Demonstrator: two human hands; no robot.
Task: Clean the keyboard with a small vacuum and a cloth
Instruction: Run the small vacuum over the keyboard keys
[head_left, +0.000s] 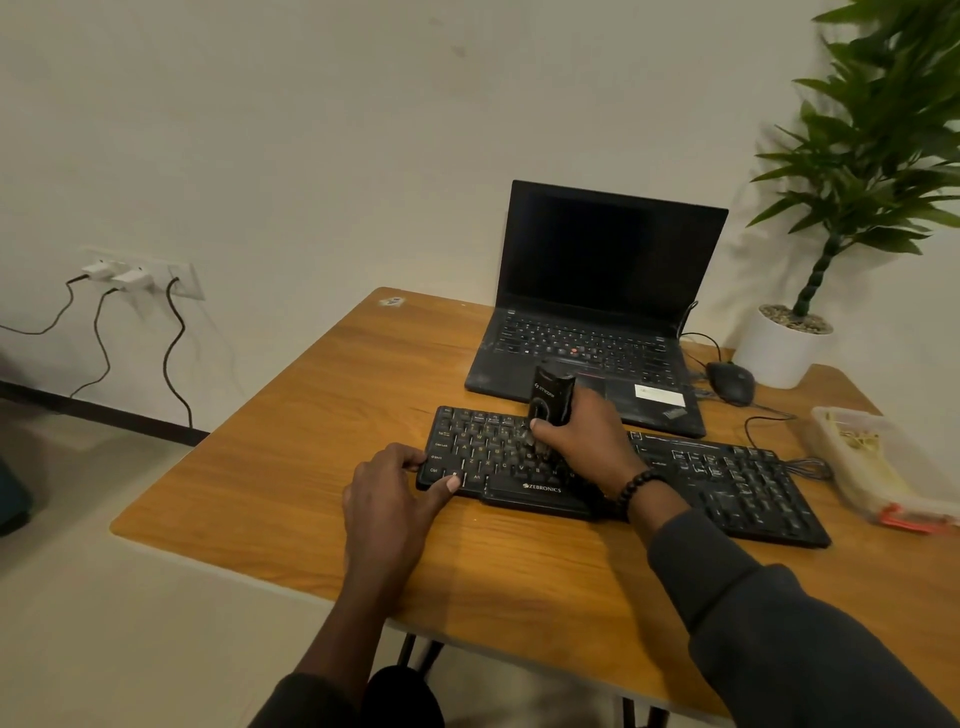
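A black keyboard (613, 478) with white key legends and a printed brand mark on its front lip is lying slanted across the middle of the wooden tabletop (291, 441), its left end nearer the tabletop's left edge and its right end running toward the right edge. The small vacuum (551, 399) is a short black cylinder with pale lettering on its side, and it is standing almost upright over the left half of the keys, nozzle end down; whether the nozzle is touching the keys cannot be told, since the fingers are hiding it.

The right hand (582, 441) is reaching in from the lower right in a dark sleeve, with a bead bracelet (636, 486) at the wrist, and its fingers and thumb are wrapping around the lower body of the vacuum. The left hand (395, 493) is coming up from the near edge with the forearm bare, gripping the keyboard's left end: the thumb is pressing on the bottom-left keys while the fingers are curling over the left side.

The vacuum is sitting just right of the left hand, with 1 stretch of keys between them. Behind the keyboard, toward the far edge, an open laptop (597, 312) with a dark screen is standing, a mouse (731, 382) beside it, a potted plant (831, 208) at the far right corner, and a clear plastic box (862, 462) near the right edge.
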